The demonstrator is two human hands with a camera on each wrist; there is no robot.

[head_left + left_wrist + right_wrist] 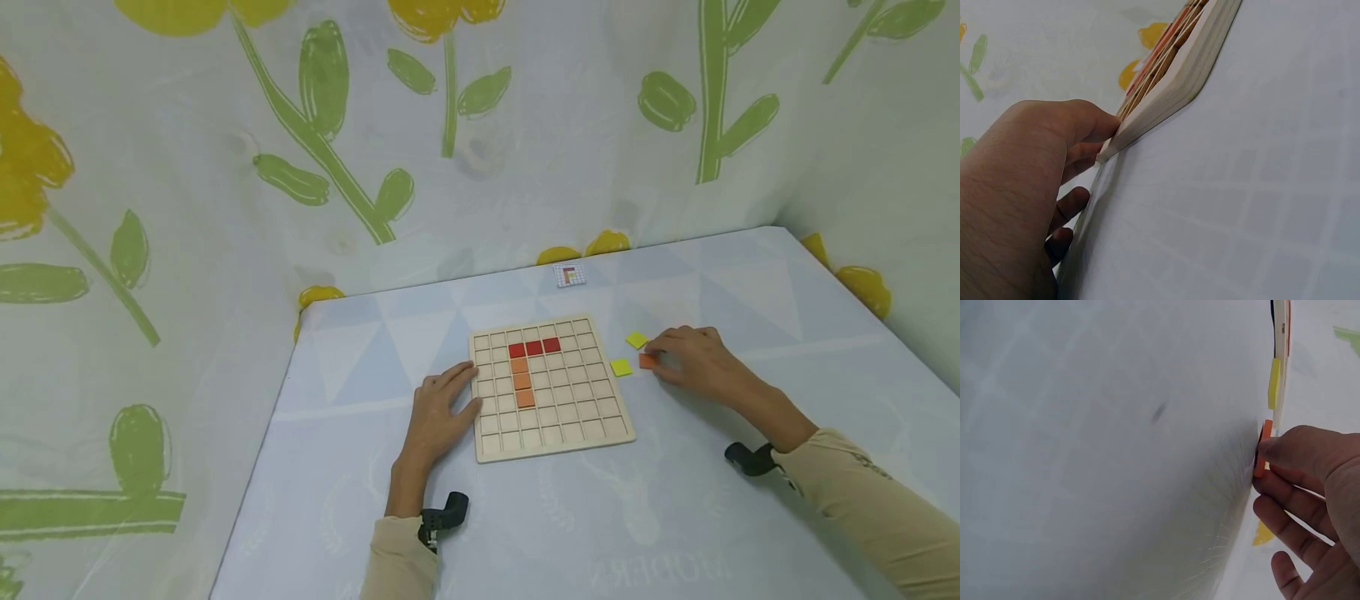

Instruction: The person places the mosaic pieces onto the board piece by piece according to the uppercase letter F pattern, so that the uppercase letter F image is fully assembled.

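A wooden grid board (pixel 577 412) lies on the table, with square cells. Three red tiles (pixel 533 347) form a row in it, and three orange tiles (pixel 521 382) run in a column below the leftmost red one. My left hand (pixel 437 414) rests against the board's left edge, thumb and fingertips touching the rim. To the right of the board, my right hand (pixel 701 364) pinches a loose orange tile (pixel 1264 450) between thumb and fingers, close to the tabletop. Two yellow tiles (pixel 621 367) lie between that hand and the board.
A small pattern card (pixel 569 276) with a printed grid lies behind the board, near the table's far edge. The table (pixel 540 533) has a pale patterned cover. Behind it hangs a flower-printed cloth (pixel 525 183), also along both sides.
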